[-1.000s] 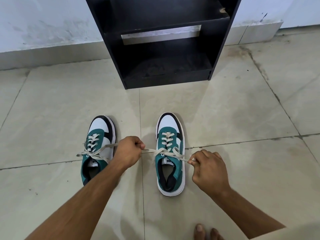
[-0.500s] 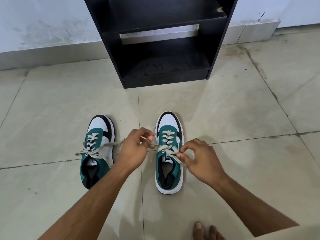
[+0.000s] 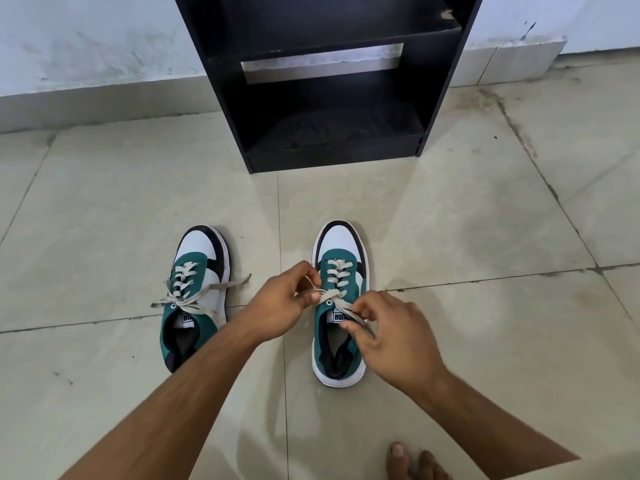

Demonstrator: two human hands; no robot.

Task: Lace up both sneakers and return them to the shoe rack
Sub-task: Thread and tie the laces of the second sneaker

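Two teal, white and black sneakers stand side by side on the tiled floor, toes pointing at the rack. The left sneaker [image 3: 197,282] has its cream lace tied, with loose ends spread to both sides. Over the right sneaker [image 3: 341,258], my left hand [image 3: 282,304] pinches one end of the cream lace [image 3: 334,293] by the top eyelets. My right hand [image 3: 391,332] pinches the other end, which runs back across the tongue. The black shoe rack [image 3: 436,109] stands beyond the shoes, its shelves holding nothing.
A pale wall with a low skirting [image 3: 86,102] runs behind the rack. Bare toes [image 3: 412,462] show at the bottom edge, to the right of the right sneaker. Beige floor tiles with dark grout lines spread all round.
Both hands have come in from a wide outward pull on the lace ends to close over the right sneaker's top eyelets. The left sneaker has not moved.
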